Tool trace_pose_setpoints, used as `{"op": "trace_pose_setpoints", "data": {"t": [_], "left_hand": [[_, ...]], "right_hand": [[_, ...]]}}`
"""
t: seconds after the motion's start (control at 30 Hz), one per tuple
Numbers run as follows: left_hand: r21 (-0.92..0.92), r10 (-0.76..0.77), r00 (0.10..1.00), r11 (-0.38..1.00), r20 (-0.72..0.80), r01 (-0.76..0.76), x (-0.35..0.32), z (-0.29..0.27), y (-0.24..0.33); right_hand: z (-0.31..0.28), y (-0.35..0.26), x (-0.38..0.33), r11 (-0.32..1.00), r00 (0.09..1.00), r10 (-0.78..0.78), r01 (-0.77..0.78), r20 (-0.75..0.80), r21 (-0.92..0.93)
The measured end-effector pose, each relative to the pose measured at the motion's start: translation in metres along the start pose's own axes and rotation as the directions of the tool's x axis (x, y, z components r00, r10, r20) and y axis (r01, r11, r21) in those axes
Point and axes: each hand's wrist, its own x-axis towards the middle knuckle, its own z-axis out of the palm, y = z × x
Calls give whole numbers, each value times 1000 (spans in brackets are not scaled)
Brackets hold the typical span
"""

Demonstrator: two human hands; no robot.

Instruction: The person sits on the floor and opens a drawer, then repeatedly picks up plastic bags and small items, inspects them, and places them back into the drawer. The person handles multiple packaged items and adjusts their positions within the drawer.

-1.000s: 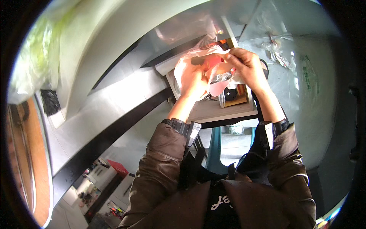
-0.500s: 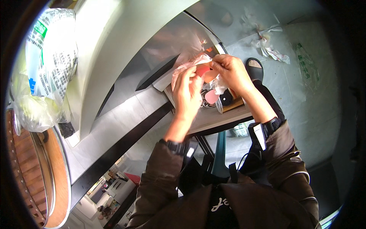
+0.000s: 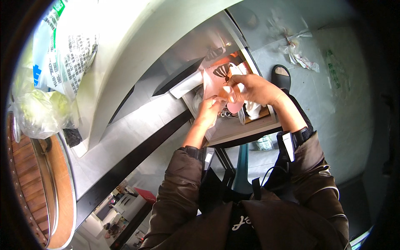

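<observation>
Over an open drawer, both my hands are at a thin pink plastic bag with a black butterfly print. My left hand is closed at the bag's near edge, fingers bent inward. Close beside it, my right hand pinches a bunched, peach-looking part of the bag, thumb and fingertips pressed together. The fingertips of both hands nearly meet. Below them in the drawer lie a rounded pink piece, a coiled cable and crumpled white plastic. My hands hide part of the contents.
Left of me stands a pale curved panel, with a filled plastic bag beyond it. A round wooden piece is at the lower left. On the grey floor are crumpled wrapping and my black slipper.
The pink bag has gone from bunched up to spread out, showing its butterfly print. Both hands have come lower, nearer to me, and closer together. White plastic now covers the round black thing.
</observation>
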Motion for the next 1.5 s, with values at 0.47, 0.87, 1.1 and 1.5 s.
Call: {"op": "trace_pose_setpoints", "data": {"t": [0.47,0.87,1.1,1.5], "left_hand": [[550,184,977,808,107,-212,-33,-7,10],[97,249,953,967,-173,-235,-33,-61,56],[7,398,872,910,-284,-414,-22,-41,88],[74,443,818,891,-367,-449,-28,-40,65]], "right_hand": [[55,34,15,667,987,160,-129,-28,-734],[7,2,12,847,981,191,-188,-45,-497],[-5,-19,17,997,991,69,-71,-119,-11],[-10,-8,20,968,892,50,67,-449,242]]}}
